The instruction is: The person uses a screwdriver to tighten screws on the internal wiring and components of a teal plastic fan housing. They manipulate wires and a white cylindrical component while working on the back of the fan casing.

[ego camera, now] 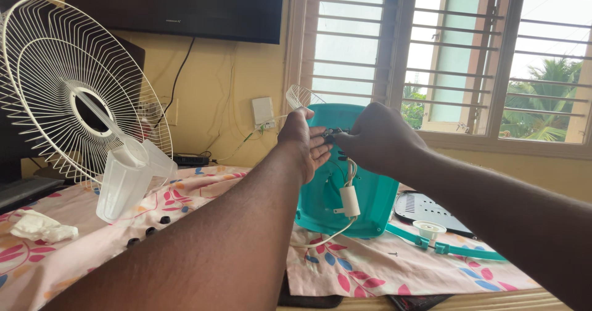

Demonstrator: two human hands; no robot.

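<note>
Here both hands meet at the top of the teal fan housing (364, 194), which stands upright on the flowered tabletop (382, 268). The left hand (303, 139) and right hand (376, 137) pinch small dark wiring (333, 132) between fingertips.

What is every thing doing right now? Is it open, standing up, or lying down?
Left hand: raised, fingers at a small dark part on top of the teal housing.
Right hand: pinching that same dark part.
Teal housing: upright on the cloth, open side showing.
White cable: hanging loose inside the housing.
Fan grille: upright, detached.
Window: barred; whether open, unclear.
Crumpled tissue: lying on the cloth.
</note>
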